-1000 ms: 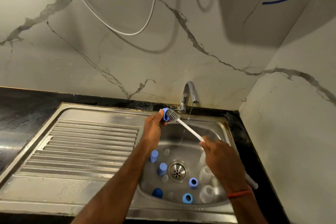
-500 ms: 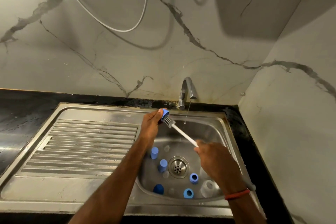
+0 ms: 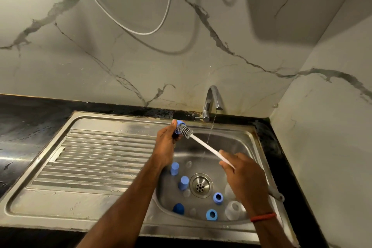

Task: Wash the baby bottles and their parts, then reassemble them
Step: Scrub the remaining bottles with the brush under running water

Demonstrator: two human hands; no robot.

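My left hand grips a blue bottle ring above the sink's left rim. My right hand holds the white handle of a bottle brush, whose grey bristle head pokes into the ring. In the sink basin lie blue caps, blue rings, a dark blue cap, clear teats and a clear bottle, partly hidden by my right wrist.
The tap runs a thin stream into the basin right of the brush. A ribbed steel drainboard lies to the left, with black counter around it. Marble walls stand behind and on the right. The drain sits mid-basin.
The brush head has slid part-way out of the ring and both hands have shifted slightly. The view has tilted up a little.
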